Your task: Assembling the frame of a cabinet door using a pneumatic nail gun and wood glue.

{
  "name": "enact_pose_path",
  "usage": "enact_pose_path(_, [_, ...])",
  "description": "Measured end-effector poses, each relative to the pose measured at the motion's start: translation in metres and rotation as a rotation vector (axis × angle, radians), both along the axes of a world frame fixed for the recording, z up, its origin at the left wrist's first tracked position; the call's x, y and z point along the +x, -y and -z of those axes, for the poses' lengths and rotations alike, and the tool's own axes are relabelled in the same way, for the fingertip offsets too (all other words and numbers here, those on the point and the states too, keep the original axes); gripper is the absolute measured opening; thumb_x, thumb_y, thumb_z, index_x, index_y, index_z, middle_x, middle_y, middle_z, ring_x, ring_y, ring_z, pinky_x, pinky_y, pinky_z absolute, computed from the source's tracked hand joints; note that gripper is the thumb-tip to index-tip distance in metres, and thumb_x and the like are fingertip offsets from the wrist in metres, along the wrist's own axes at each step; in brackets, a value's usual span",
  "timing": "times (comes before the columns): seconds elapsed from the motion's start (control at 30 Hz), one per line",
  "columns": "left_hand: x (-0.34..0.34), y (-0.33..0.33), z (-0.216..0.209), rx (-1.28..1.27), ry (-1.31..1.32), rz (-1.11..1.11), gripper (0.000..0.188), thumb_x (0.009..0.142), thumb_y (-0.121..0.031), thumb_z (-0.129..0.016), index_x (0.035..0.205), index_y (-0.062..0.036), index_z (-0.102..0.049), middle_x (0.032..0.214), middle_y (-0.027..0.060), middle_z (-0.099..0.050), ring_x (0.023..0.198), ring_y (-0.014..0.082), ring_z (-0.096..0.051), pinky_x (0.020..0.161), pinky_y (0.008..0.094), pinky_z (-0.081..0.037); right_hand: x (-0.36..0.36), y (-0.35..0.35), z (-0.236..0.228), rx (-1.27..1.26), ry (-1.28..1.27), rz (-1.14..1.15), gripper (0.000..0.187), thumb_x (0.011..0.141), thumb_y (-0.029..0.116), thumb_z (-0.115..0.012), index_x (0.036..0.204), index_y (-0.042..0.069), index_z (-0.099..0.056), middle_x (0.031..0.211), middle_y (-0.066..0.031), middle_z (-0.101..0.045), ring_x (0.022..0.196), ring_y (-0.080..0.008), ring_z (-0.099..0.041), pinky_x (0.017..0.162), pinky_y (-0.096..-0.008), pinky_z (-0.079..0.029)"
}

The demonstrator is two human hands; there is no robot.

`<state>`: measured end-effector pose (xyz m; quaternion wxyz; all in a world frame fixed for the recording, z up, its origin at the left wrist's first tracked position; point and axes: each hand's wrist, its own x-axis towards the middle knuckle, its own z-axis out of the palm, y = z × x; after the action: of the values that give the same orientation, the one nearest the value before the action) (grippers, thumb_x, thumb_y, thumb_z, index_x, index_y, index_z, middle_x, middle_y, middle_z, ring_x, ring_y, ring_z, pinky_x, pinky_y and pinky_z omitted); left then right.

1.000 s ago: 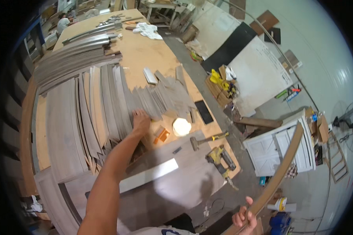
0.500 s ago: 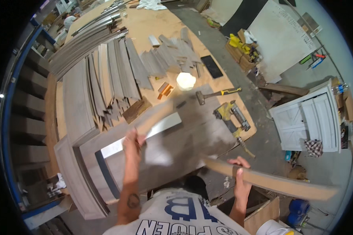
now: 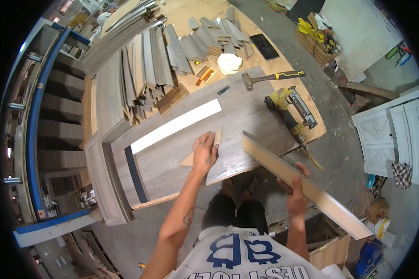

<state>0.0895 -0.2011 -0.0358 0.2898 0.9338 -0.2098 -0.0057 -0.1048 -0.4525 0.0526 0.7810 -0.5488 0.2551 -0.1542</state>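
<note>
My left hand (image 3: 205, 152) is closed over a short tan wood strip (image 3: 187, 160), whose two ends stick out past the fingers. It is low over, or on, a grey-brown wood-grain panel (image 3: 167, 179); I cannot tell whether the strip touches it. Off the panel's near right edge, my right hand (image 3: 295, 191) grips a longer strip of board (image 3: 333, 211) with a tan face, slanting from upper left to lower right. On the panel a white strip (image 3: 177, 125) lies lengthwise, and a dark strip (image 3: 136, 174) meets its left end.
A hammer (image 3: 274, 76) and a yellow nail gun (image 3: 288, 104) with a hose lie at the table's right. Beyond the panel are stacked grey boards (image 3: 146, 60), a white crumpled bundle (image 3: 229, 63) and a black phone-like slab (image 3: 264, 46). Left stands a blue-edged rack (image 3: 32, 153).
My left hand has moved right with its strip, away from the white strip towards the panel's near edge. The board in my right hand is now tilted more steeply. My view has shifted.
</note>
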Motion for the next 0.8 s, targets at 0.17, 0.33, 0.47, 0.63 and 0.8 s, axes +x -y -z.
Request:
enact_pose_path(0.17, [0.002, 0.034, 0.012, -0.112, -0.067, 0.137, 0.044, 0.084, -0.013, -0.07, 0.126, -0.0012, -0.061, 0.125, 0.0169, -0.059, 0.11, 0.0355, -0.052, 0.098, 0.0435, -0.042, 0.001, -0.027, 0.079, 0.13, -0.036, 0.171, 0.049, 0.102, 0.037, -0.051, 0.139, 0.005, -0.042, 0.126, -0.0119, -0.052, 0.111, -0.0234, -0.061, 0.086, -0.0386, -0.06])
enact_pose_path(0.33, [0.005, 0.043, 0.02, -0.092, 0.049, 0.125, 0.047, 0.082, -0.016, -0.073, 0.126, -0.0037, -0.063, 0.118, 0.0147, -0.06, 0.101, 0.033, -0.053, 0.089, 0.0423, -0.046, 0.012, -0.063, 0.123, 0.265, -0.009, 0.295, 0.053, 0.101, 0.041, -0.052, 0.136, 0.004, -0.04, 0.119, -0.0156, -0.057, 0.104, -0.0263, -0.065, 0.087, -0.0413, -0.059])
enact_pose_path(0.47, [0.008, 0.041, 0.022, -0.089, 0.017, 0.149, 0.047, 0.081, -0.017, -0.074, 0.125, -0.0039, -0.063, 0.119, 0.0145, -0.06, 0.101, 0.0323, -0.053, 0.089, 0.0415, -0.046, 0.02, -0.079, 0.138, 0.296, 0.011, 0.403, 0.056, 0.1, 0.045, -0.053, 0.136, 0.005, -0.037, 0.119, -0.016, -0.057, 0.104, -0.0265, -0.065, 0.088, -0.0421, -0.058])
enact_pose_path(0.63, [0.009, 0.04, 0.028, -0.135, 0.032, 0.092, 0.05, 0.074, -0.015, -0.082, 0.12, -0.0032, -0.067, 0.116, 0.0116, -0.063, 0.102, 0.0292, -0.054, 0.088, 0.0375, -0.046, 0.016, -0.087, 0.151, 0.317, 0.01, 0.411, 0.054, 0.101, 0.043, -0.052, 0.135, 0.005, -0.036, 0.121, -0.0153, -0.056, 0.106, -0.0274, -0.064, 0.089, -0.0441, -0.058])
enact_pose_path(0.8, [0.012, 0.042, 0.037, -0.143, 0.101, 0.11, 0.05, 0.073, -0.015, -0.082, 0.119, -0.0072, -0.066, 0.111, 0.007, -0.063, 0.095, 0.0288, -0.055, 0.083, 0.0391, -0.046, 0.013, -0.093, 0.163, 0.327, 0.02, 0.467, 0.051, 0.101, 0.04, -0.05, 0.135, 0.005, -0.035, 0.122, -0.0166, -0.054, 0.108, -0.0279, -0.062, 0.091, -0.0444, -0.055])
